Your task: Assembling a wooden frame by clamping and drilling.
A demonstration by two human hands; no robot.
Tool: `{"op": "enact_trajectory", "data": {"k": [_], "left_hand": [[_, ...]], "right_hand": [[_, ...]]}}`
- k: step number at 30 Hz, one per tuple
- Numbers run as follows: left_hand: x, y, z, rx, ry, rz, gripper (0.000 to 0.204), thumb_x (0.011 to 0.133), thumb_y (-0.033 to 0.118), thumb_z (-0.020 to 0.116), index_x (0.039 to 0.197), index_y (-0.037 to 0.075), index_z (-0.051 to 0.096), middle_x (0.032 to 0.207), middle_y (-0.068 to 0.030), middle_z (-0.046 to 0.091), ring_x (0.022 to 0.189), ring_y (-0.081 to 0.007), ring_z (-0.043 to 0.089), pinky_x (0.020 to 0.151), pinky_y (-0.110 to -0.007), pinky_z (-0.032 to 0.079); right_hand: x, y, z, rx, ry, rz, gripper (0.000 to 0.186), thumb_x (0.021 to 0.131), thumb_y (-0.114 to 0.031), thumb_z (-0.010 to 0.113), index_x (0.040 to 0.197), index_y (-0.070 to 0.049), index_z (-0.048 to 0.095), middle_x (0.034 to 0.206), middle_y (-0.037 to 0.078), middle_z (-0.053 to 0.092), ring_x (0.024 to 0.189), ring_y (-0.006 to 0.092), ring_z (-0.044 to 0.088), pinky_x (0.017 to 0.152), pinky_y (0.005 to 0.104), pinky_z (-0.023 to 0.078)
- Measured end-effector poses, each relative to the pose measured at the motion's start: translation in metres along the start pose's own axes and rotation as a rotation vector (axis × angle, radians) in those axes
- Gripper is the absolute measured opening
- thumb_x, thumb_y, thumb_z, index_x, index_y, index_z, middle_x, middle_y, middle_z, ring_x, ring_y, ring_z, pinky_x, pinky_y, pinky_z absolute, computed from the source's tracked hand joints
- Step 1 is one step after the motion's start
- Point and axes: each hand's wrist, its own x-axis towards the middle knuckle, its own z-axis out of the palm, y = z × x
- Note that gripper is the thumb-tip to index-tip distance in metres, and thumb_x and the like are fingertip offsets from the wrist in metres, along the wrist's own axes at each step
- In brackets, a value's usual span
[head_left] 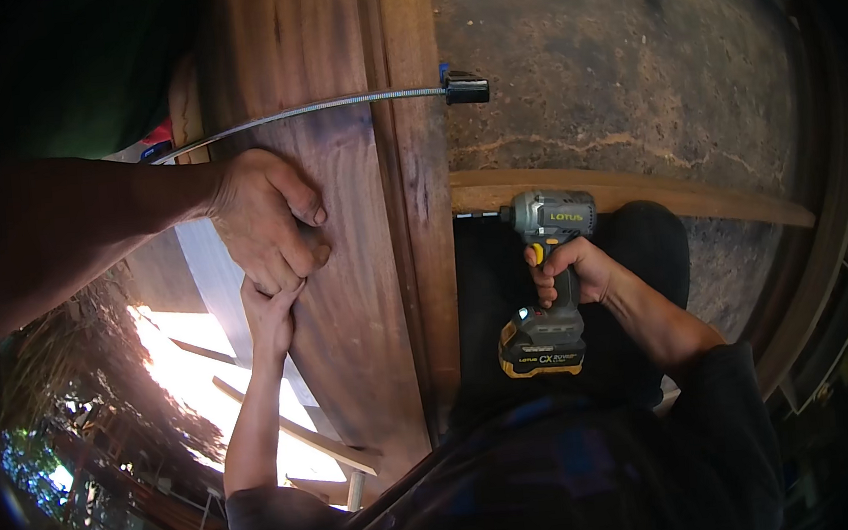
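1. A broad dark wooden panel [347,301] fills the middle of the view, its grain running from the top edge down toward the person; a narrower wooden frame strip [427,215] runs along its right edge, touching it.
2. Right of the strip lies a rough concrete floor [618,70], with a pale wooden plank [638,193] crossing it at a slant from the strip toward the right rim.
3. A co-worker's bare forearm comes in from the left edge, and that co-worker's hand [266,218] is clenched on the panel's left edge.
4. A cordless drill [550,285] (grey body, black and yellow battery pack at its foot) stands upright just right of the frame strip, its nose pointing left at the strip where the plank meets it.
5. The person's right hand [569,273] is clenched around the drill's grip, with the dark sleeve trailing to the lower right.
6. The person's left hand [270,312] reaches up along the panel's left edge, fingers pressed flat against the wood, touching the underside of the co-worker's hand.
7. A thin metal bar [312,109] curves across the panel near the top and ends in a small black clamp head [465,89] past the strip.
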Motion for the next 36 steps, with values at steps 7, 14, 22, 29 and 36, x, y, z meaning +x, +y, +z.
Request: {"op": "enact_trajectory", "data": {"k": [7,14,22,29,36], "left_hand": [[0.000,0.001,0.003,-0.025,0.006,0.029,0.044,0.084,0.013,0.078,0.119,-0.006,0.059,0.111,-0.0108,0.070,0.102,-0.0174,0.067,0.092,-0.032,0.051],[0.000,-0.001,0.002,-0.038,-0.001,0.014,0.046,0.085,0.012,0.077,0.122,-0.007,0.058,0.114,-0.0123,0.070,0.105,-0.0194,0.068,0.095,-0.033,0.051],[0.000,-0.002,0.003,-0.030,0.001,0.032,0.046,0.085,0.012,0.076,0.123,-0.007,0.058,0.115,-0.0125,0.070,0.105,-0.0189,0.067,0.095,-0.033,0.051],[-0.003,0.003,0.004,-0.051,-0.009,0.038,0.045,0.086,0.012,0.075,0.124,-0.007,0.059,0.115,-0.0124,0.070,0.105,-0.0188,0.067,0.096,-0.032,0.050],[0.000,-0.006,0.003,-0.075,-0.002,0.083,0.046,0.086,0.011,0.074,0.125,-0.007,0.059,0.116,-0.0119,0.070,0.105,-0.0185,0.067,0.096,-0.032,0.050]], "right_hand": [[0.001,-0.003,-0.002,-0.034,-0.010,0.009,0.027,0.073,-0.007,0.063,0.100,-0.009,0.062,0.072,0.007,0.057,0.063,0.0235,0.059,0.070,0.0448,0.052],[0.003,-0.001,0.002,-0.051,-0.014,0.002,0.024,0.075,-0.007,0.065,0.099,-0.009,0.062,0.072,0.007,0.057,0.064,0.0234,0.059,0.070,0.0439,0.051],[0.006,0.002,-0.010,-0.057,-0.029,-0.009,0.025,0.075,-0.007,0.065,0.100,-0.009,0.062,0.072,0.007,0.057,0.063,0.0231,0.059,0.071,0.0442,0.051],[-0.001,-0.009,0.009,-0.134,0.020,-0.013,0.024,0.074,-0.007,0.064,0.098,-0.008,0.060,0.070,0.007,0.059,0.061,0.0210,0.061,0.065,0.0409,0.052],[0.009,-0.001,-0.010,-0.095,-0.037,-0.060,0.025,0.075,-0.006,0.062,0.100,-0.007,0.060,0.070,0.007,0.060,0.058,0.0213,0.061,0.062,0.0410,0.052]]}}
